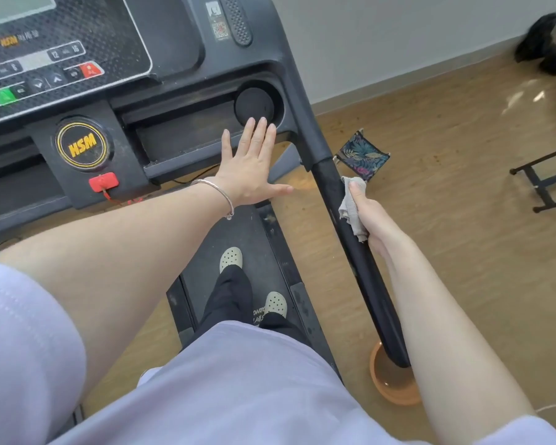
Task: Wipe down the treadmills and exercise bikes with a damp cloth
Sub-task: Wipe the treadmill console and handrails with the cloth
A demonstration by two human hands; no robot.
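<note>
I stand on a black treadmill (180,36) whose console fills the upper left. Its right handrail (363,268) runs diagonally down the right of centre. My right hand (371,220) grips a small grey cloth (352,203) and holds it against the handrail's outer side. My left hand (252,165) is stretched forward with straight, spread fingers, the fingertips reaching the edge of the console's round cup holder (257,104). A silver bangle sits on that wrist.
An orange basin (390,380) with water stands on the wooden floor under the handrail's end. A floral-patterned folding stool (363,155) sits beyond the rail. A black metal frame (546,184) is at the right edge, dark objects (543,43) lie by the wall. My feet (254,284) are on the belt.
</note>
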